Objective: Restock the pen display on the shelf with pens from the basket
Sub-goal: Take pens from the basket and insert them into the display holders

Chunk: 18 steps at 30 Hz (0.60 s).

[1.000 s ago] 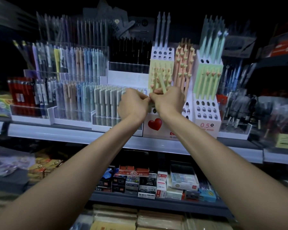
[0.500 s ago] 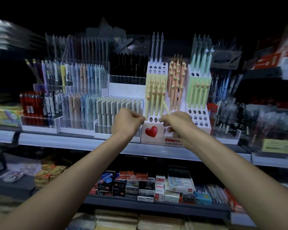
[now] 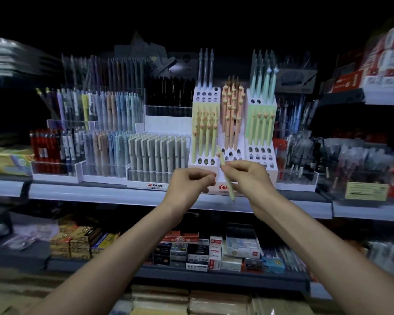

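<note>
Well left of the left grip: clear trays of pastel pens, ranged along the shelf. Left grip curled closed, nothing visible in it. Just right of it, pinched in the right grip: a pale yellow-green pen, tilted, heart-topped end up, tip down. Behind and above both grips: the white tiered pen display, with yellow, peach and green pens standing in its holes.

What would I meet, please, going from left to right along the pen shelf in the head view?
Red pens, pastel pens in a clear tray, grey-green pens, yellow pens, peach pens, green pens.
</note>
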Each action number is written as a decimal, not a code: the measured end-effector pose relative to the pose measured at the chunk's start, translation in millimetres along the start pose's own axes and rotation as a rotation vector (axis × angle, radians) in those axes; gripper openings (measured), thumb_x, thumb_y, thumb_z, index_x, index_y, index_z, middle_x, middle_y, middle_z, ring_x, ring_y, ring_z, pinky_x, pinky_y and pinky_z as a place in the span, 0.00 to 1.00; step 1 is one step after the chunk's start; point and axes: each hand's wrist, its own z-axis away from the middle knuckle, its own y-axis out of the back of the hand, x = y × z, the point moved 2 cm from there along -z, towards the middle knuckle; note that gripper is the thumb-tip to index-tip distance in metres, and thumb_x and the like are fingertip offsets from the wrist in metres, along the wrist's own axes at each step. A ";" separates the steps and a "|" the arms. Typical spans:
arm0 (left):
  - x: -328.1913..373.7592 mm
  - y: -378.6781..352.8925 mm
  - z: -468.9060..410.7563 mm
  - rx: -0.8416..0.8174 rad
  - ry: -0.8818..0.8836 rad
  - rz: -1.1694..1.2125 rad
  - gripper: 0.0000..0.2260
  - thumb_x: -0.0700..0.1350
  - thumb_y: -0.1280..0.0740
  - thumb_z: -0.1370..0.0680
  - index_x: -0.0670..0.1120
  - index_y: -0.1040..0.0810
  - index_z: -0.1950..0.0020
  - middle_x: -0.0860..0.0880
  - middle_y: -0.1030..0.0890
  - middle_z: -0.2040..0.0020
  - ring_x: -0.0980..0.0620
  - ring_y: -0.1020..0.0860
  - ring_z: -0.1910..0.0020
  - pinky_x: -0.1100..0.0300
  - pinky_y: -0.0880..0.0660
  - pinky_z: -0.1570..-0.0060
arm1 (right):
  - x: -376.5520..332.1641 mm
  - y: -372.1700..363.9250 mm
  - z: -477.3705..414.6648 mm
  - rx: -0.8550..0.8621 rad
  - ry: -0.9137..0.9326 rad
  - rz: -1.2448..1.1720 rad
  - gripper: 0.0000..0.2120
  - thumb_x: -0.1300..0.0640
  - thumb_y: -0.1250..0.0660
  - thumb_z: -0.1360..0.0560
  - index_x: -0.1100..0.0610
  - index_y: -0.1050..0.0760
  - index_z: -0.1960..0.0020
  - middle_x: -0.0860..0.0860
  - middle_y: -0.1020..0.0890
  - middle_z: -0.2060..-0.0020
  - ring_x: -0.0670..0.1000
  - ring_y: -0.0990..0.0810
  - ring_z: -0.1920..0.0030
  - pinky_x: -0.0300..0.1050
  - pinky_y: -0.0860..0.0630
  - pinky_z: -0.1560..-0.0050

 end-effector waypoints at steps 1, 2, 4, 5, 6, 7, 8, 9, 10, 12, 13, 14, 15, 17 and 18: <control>2.1 -3.2 1.5 -0.002 -0.016 0.011 0.06 0.40 0.28 0.19 0.41 0.13 0.46 0.45 0.13 0.53 0.57 0.19 0.64 0.73 0.27 0.65 | 0.0 -0.6 1.9 -0.002 0.019 -0.008 0.03 0.58 0.28 0.20 0.55 0.15 0.51 0.49 0.14 0.52 0.53 0.16 0.45 0.57 0.20 0.36; 3.5 -5.9 2.7 -0.004 -0.034 0.018 0.06 0.40 0.28 0.20 0.41 0.13 0.45 0.46 0.12 0.53 0.58 0.19 0.63 0.73 0.28 0.65 | 0.2 -1.2 3.0 -0.004 0.040 -0.008 0.04 0.59 0.29 0.19 0.55 0.15 0.51 0.50 0.13 0.52 0.53 0.15 0.46 0.56 0.20 0.36; 5.7 -9.1 4.2 0.004 -0.060 0.036 0.06 0.40 0.28 0.20 0.42 0.12 0.46 0.49 0.12 0.54 0.59 0.17 0.62 0.73 0.27 0.64 | 0.7 -1.8 4.5 0.006 0.078 -0.001 0.06 0.60 0.30 0.19 0.55 0.14 0.52 0.50 0.12 0.53 0.51 0.14 0.49 0.54 0.20 0.37; 6.3 -9.9 5.0 0.008 -0.064 0.044 0.06 0.41 0.27 0.20 0.43 0.12 0.46 0.50 0.12 0.55 0.58 0.17 0.61 0.72 0.27 0.64 | 0.7 -1.7 5.1 0.011 0.092 0.000 0.07 0.60 0.30 0.19 0.55 0.14 0.52 0.50 0.12 0.53 0.50 0.14 0.49 0.53 0.19 0.37; 6.3 -10.2 5.5 0.011 -0.066 0.052 0.05 0.41 0.27 0.20 0.43 0.12 0.47 0.51 0.12 0.55 0.57 0.16 0.60 0.72 0.26 0.63 | 0.8 -1.4 5.1 0.017 0.101 -0.001 0.08 0.61 0.31 0.18 0.56 0.14 0.51 0.51 0.12 0.53 0.50 0.14 0.50 0.52 0.19 0.38; 6.2 -10.1 6.2 0.015 -0.065 0.062 0.05 0.41 0.27 0.21 0.43 0.12 0.47 0.51 0.12 0.54 0.56 0.15 0.59 0.72 0.25 0.62 | 0.6 -1.2 5.1 0.021 0.104 -0.001 0.08 0.61 0.32 0.18 0.57 0.14 0.51 0.51 0.12 0.53 0.51 0.13 0.50 0.52 0.19 0.38; 5.8 -9.8 7.3 0.020 -0.063 0.079 0.05 0.41 0.27 0.21 0.42 0.12 0.47 0.50 0.12 0.54 0.55 0.15 0.58 0.72 0.25 0.62 | 0.5 -1.0 5.1 0.021 0.103 0.000 0.09 0.62 0.33 0.17 0.57 0.14 0.51 0.52 0.12 0.53 0.51 0.13 0.50 0.51 0.19 0.39; 5.7 -9.8 8.7 0.023 -0.055 0.098 0.05 0.40 0.27 0.21 0.41 0.13 0.47 0.48 0.12 0.53 0.54 0.14 0.57 0.71 0.24 0.62 | 0.8 -0.9 5.1 0.019 0.099 -0.004 0.10 0.62 0.34 0.17 0.57 0.14 0.51 0.52 0.12 0.53 0.51 0.13 0.50 0.51 0.19 0.39; 5.7 -9.8 9.8 0.024 -0.045 0.112 0.05 0.40 0.27 0.21 0.41 0.13 0.47 0.47 0.12 0.53 0.53 0.14 0.57 0.70 0.23 0.61 | 0.8 -0.8 5.5 0.013 0.092 -0.011 0.11 0.62 0.34 0.17 0.56 0.14 0.52 0.53 0.12 0.53 0.51 0.13 0.50 0.51 0.19 0.39; 4.7 -9.9 11.1 0.026 -0.016 0.116 0.04 0.41 0.26 0.21 0.43 0.12 0.49 0.47 0.12 0.54 0.52 0.13 0.57 0.66 0.21 0.58 | 1.6 -1.3 6.5 0.000 0.073 -0.021 0.12 0.61 0.35 0.17 0.53 0.15 0.54 0.52 0.11 0.54 0.50 0.13 0.50 0.51 0.19 0.40; 4.2 -10.1 11.5 0.027 -0.002 0.119 0.02 0.41 0.26 0.21 0.45 0.12 0.51 0.48 0.12 0.55 0.52 0.13 0.57 0.62 0.20 0.56 | 2.5 -1.5 6.8 -0.009 0.061 -0.031 0.12 0.61 0.35 0.17 0.53 0.15 0.54 0.51 0.11 0.54 0.50 0.13 0.50 0.51 0.19 0.40; 3.8 -9.9 12.0 0.027 0.009 0.127 0.02 0.42 0.25 0.22 0.47 0.13 0.53 0.48 0.12 0.55 0.52 0.13 0.57 0.60 0.20 0.54 | 3.3 -1.5 7.3 -0.017 0.050 -0.047 0.11 0.61 0.34 0.17 0.54 0.15 0.53 0.51 0.11 0.55 0.50 0.13 0.50 0.50 0.19 0.41; 3.0 -9.6 11.9 0.028 0.013 0.134 0.02 0.42 0.25 0.22 0.48 0.13 0.54 0.47 0.12 0.56 0.52 0.13 0.57 0.59 0.20 0.53 | 4.1 -1.8 7.3 -0.021 0.044 -0.065 0.10 0.61 0.34 0.17 0.55 0.15 0.51 0.51 0.11 0.55 0.50 0.13 0.51 0.49 0.19 0.42; 1.0 -7.9 10.8 0.030 -0.003 0.126 0.02 0.42 0.24 0.23 0.47 0.13 0.55 0.43 0.13 0.57 0.52 0.14 0.58 0.61 0.20 0.55 | 4.8 -3.2 6.9 -0.013 0.051 -0.090 0.06 0.61 0.31 0.18 0.58 0.15 0.49 0.53 0.12 0.54 0.50 0.13 0.53 0.50 0.17 0.43; 0.4 -6.8 9.7 0.033 -0.014 0.112 0.02 0.42 0.24 0.23 0.46 0.13 0.55 0.42 0.13 0.58 0.52 0.15 0.58 0.61 0.20 0.55 | 4.5 -4.4 6.0 -0.001 0.063 -0.091 0.05 0.62 0.30 0.19 0.58 0.15 0.50 0.53 0.12 0.55 0.50 0.13 0.55 0.51 0.16 0.43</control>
